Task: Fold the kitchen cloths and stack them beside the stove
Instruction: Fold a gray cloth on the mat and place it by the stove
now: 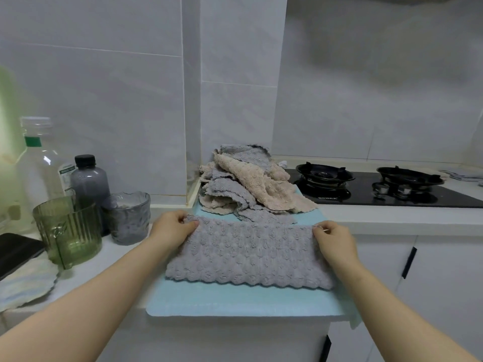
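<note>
A grey textured cloth [248, 254] lies spread as a wide strip on a light blue mat [235, 299] at the counter's front. My left hand [172, 229] pinches its far left corner. My right hand [333, 240] pinches its far right corner. Behind it a loose pile of grey and beige cloths [245, 184] sits on the mat's far end, just left of the black gas stove [379, 185].
Left of the mat stand a green ribbed glass [69, 231], a grey glass [128, 218], a dark bottle [90, 178] and a clear bottle [39, 163]. A black phone [15, 253] lies at the far left. More folded cloth [462, 175] shows right of the stove.
</note>
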The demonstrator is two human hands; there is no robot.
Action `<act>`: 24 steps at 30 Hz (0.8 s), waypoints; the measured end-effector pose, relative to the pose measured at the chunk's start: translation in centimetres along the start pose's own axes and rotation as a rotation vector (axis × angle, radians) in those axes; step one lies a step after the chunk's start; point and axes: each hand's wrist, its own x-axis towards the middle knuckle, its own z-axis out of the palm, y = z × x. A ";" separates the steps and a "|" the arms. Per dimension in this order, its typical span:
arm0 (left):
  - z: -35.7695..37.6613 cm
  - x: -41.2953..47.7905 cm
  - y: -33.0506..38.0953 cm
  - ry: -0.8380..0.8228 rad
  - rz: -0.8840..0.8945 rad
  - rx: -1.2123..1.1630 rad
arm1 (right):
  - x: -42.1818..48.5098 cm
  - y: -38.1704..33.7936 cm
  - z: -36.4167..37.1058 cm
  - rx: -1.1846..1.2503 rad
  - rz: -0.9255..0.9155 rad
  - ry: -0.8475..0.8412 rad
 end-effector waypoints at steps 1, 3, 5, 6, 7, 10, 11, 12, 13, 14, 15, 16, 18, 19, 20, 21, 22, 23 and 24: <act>0.3 0.8 -0.2 0.015 -0.004 0.047 | 0.5 -0.1 0.3 -0.016 0.001 0.007; 0.8 1.5 -0.3 0.031 -0.009 0.162 | 1.3 -0.3 1.0 -0.060 0.003 -0.008; 1.2 1.4 -0.6 0.037 -0.001 0.278 | 1.6 -0.1 1.7 -0.129 -0.001 -0.037; 1.4 1.3 -0.8 0.050 -0.001 0.308 | 1.5 0.3 2.1 -0.161 -0.011 -0.048; 1.6 1.1 -1.2 0.073 0.006 0.322 | 1.4 0.8 2.5 -0.200 -0.028 -0.042; 2.1 0.7 -1.9 0.119 0.060 0.345 | 1.0 2.0 3.2 -0.424 -0.129 0.015; 2.2 0.7 -2.0 0.120 0.082 0.353 | 0.9 1.9 3.2 -0.506 -0.144 0.007; 2.4 0.8 -2.0 0.113 0.090 0.378 | 0.9 1.7 3.2 -0.553 -0.133 -0.011; 2.5 0.9 -2.1 0.086 0.086 0.441 | 0.9 1.5 3.2 -0.573 -0.115 -0.041; 2.7 1.0 -2.1 0.058 0.081 0.527 | 0.9 1.3 3.2 -0.586 -0.106 -0.067; 2.8 1.0 -2.0 0.034 0.083 0.612 | 0.9 1.2 3.2 -0.606 -0.104 -0.088; 2.9 1.0 -1.8 0.023 0.089 0.669 | 0.9 1.2 3.3 -0.630 -0.106 -0.098; 3.0 1.0 -1.7 0.020 0.091 0.681 | 0.9 1.2 3.2 -0.661 -0.106 -0.103; 3.0 1.0 -1.7 0.023 0.085 0.661 | 0.9 1.1 3.2 -0.663 -0.105 -0.105; 2.8 0.9 -1.7 0.029 0.080 0.635 | 0.9 1.1 3.2 -0.661 -0.099 -0.111; 2.7 0.9 -1.7 0.034 0.077 0.612 | 1.0 1.1 3.2 -0.661 -0.091 -0.121; 2.7 0.8 -1.8 0.043 0.082 0.590 | 1.0 1.2 3.3 -0.667 -0.087 -0.130; 2.6 0.6 -1.8 0.054 0.092 0.562 | 1.0 1.2 3.3 -0.677 -0.090 -0.133; 2.6 0.5 -1.8 0.065 0.109 0.528 | 1.0 1.2 3.3 -0.683 -0.094 -0.131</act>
